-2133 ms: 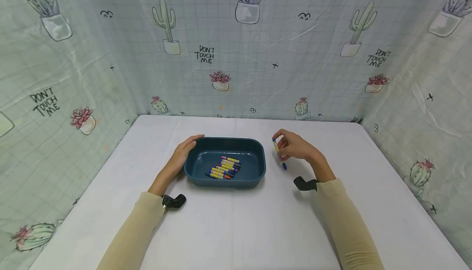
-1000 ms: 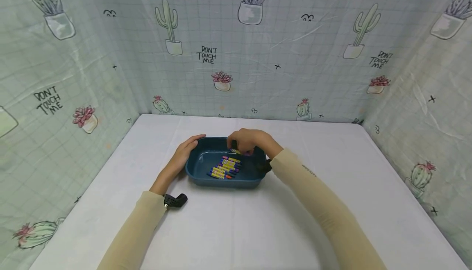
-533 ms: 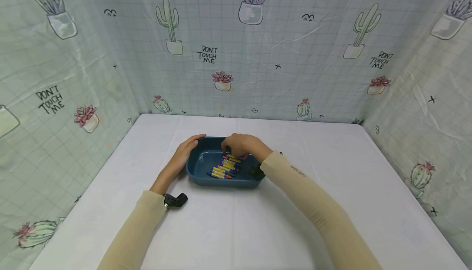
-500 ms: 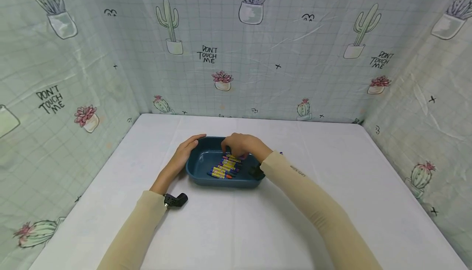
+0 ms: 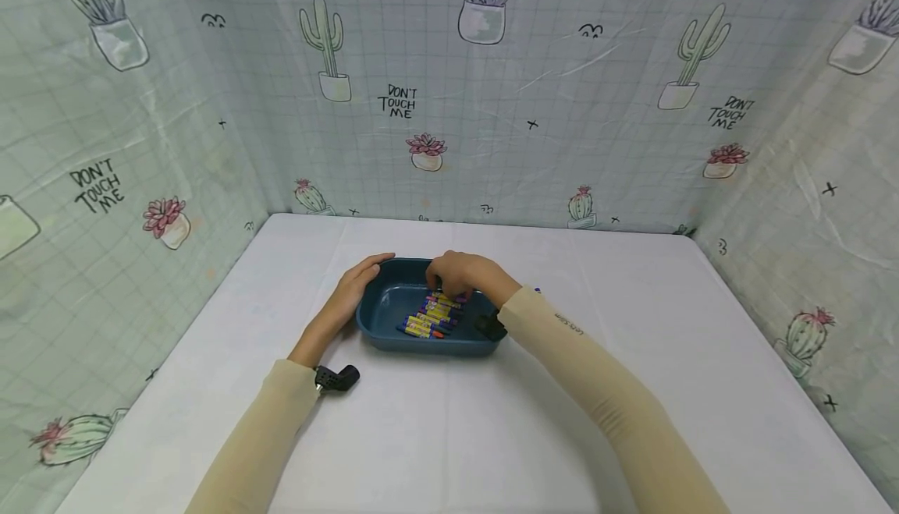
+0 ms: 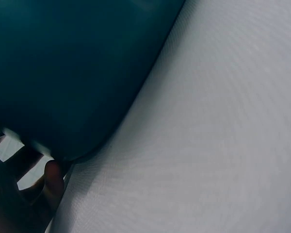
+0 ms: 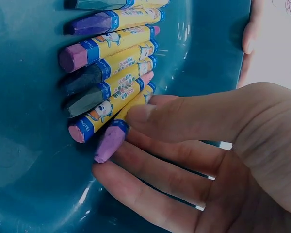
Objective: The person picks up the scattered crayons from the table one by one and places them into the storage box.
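A dark teal plastic tray (image 5: 435, 346) sits on the table with a row of paper-wrapped oil pastels (image 5: 427, 322) in it. My left hand (image 5: 351, 289) rests at its back left corner, fingers extended along the outside and thumb at the rim. Inside the tray, my right hand (image 5: 463, 274) pinches a light purple oil pastel (image 7: 111, 141) between thumb and fingers. In the right wrist view that pastel lies slantwise against a pink-tipped pastel (image 7: 106, 112) at the row's end. Dark green, navy and violet pastels line up beyond it.
Behind the right sleeve (image 5: 604, 389), the blue tip of another pastel (image 5: 538, 290) shows on the white table (image 5: 421, 436). Black wrist cameras (image 5: 339, 378) sit on both wrists. Cactus-print cloth (image 5: 449, 108) surrounds the table at the back and sides.
My right hand has moved left from the table into the tray with a pastel, then down to the row's far end. The left hand has stayed at the tray's corner.
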{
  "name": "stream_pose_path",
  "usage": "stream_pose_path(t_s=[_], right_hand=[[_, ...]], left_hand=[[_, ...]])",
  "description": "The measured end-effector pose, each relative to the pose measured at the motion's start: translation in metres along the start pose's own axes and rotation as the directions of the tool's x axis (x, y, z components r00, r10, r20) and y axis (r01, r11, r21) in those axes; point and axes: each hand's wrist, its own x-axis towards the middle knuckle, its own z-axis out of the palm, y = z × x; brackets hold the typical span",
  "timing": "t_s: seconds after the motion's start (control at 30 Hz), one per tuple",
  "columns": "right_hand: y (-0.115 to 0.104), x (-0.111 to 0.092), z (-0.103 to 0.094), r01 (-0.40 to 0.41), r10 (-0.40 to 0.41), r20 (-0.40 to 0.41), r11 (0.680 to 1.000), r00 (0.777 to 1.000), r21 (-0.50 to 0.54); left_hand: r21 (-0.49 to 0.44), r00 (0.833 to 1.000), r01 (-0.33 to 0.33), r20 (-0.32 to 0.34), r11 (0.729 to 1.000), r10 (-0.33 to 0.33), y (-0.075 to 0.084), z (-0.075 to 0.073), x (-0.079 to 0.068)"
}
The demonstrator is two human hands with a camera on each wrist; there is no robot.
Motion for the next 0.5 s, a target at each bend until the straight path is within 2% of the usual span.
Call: stream_pose_path(t_s=[0.27,0.5], right_hand=[[0.0032,0.0023,0.0010,-0.001,0.002,-0.011,0.997,1.000,0.073],[0.0054,0.0005,-0.0003,0.012,-0.015,0.037,0.995,0.999,0.103]], left_hand=[[-0.003,1.000,0.007,0.011,1.000,-0.007,-0.0004,-0.0003,0.0029],[-0.027,0.999,0.036,0.036,0.999,-0.035,0.0016,-0.0015,0.0058]])
